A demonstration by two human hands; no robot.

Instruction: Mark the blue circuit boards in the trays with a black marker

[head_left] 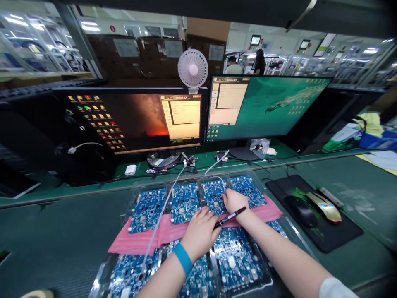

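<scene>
My left hand [200, 234], with a blue wristband [182, 260], lies over a pink foam strip [173, 231]. A black marker pen [231, 217] sticks out from between its thumb and forefinger. The fingertips rest at the lower edge of a blue circuit board [185, 203]. Farther right, my right hand [235, 201] is closed at the upper edge of another blue circuit board [212, 194], pinching the end of a white cable [214, 167]. Its plug is hidden by the fingers. Several more boards sit in the clear plastic tray [268, 271], partly under the foam and my arms.
A second white cable [164, 207] runs across the tray to a lower-left board. Behind stand two monitors [136, 120] and a small fan [192, 68]. At right, a mouse [300, 211] and a gold scanner-like device [324, 207] rest on a black mat [338, 238].
</scene>
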